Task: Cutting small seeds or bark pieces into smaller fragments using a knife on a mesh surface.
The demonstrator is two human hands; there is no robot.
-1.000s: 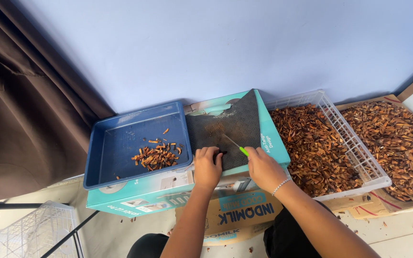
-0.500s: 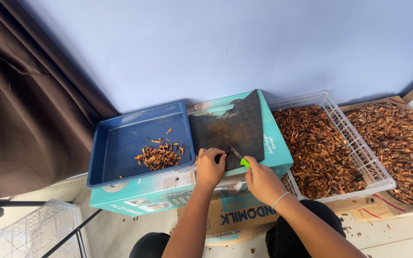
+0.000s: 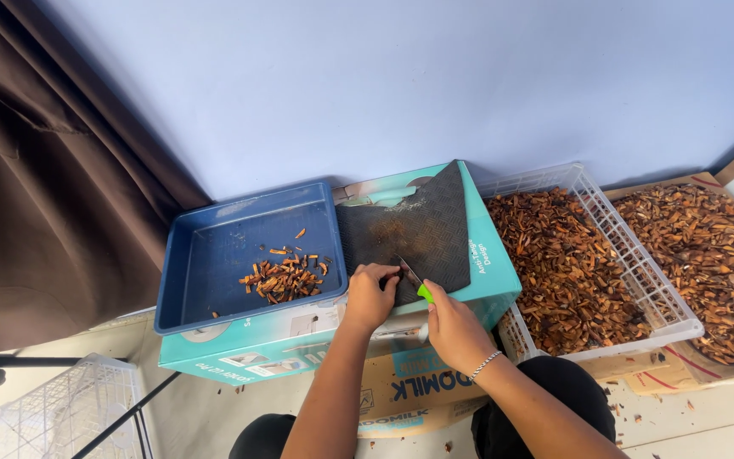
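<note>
Head view: two hands cutting on a black mat over a teal box.

Right hand grip clenched round a green-handled knife, blade pointing up-left onto the black ribbed mat. Left hand just left of it, fingers curled down on the mat's near edge beside the blade tip; what it pins is too small to tell. Left of that hand, blue tray with a small pile of brown cut pieces. Right of the knife hand, white crate full of brown chips.
</note>
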